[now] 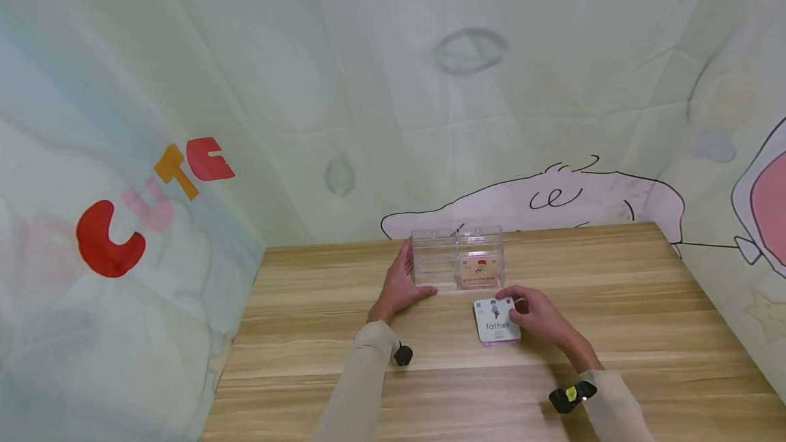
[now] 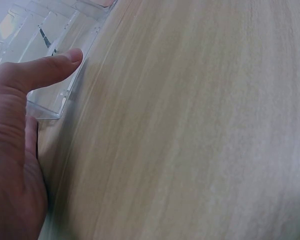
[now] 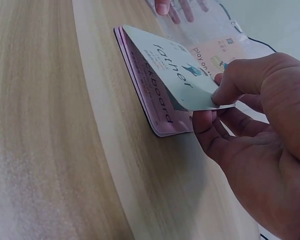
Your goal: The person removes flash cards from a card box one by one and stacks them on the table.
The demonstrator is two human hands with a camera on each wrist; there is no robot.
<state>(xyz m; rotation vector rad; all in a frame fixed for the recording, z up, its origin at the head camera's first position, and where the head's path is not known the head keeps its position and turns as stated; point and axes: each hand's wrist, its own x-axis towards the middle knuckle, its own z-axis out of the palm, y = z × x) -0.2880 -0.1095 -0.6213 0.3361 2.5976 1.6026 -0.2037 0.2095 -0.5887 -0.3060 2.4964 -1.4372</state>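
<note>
On the table, a clear plastic box (image 1: 435, 258) with two side-by-side compartments stands near the back edge. My left hand (image 1: 402, 285) grips its left end, the thumb (image 2: 65, 62) along the front edge and the fingers around the side. A pinkish card (image 1: 479, 271) with a picture stands in the right compartment. In front of the box, my right hand (image 1: 540, 316) pinches a white card (image 3: 165, 65) reading "father" by its right side. That card is tilted up over a small stack of pink cards (image 3: 160, 117), the top one printed "...ckboard".
The wood-grain table (image 1: 307, 333) meets a printed cloth backdrop (image 1: 368, 87) at its back edge. Another cloth wall with "CUTE" letters (image 1: 110, 239) rises on the left. Black wrist cameras (image 1: 572, 395) sit on both forearms.
</note>
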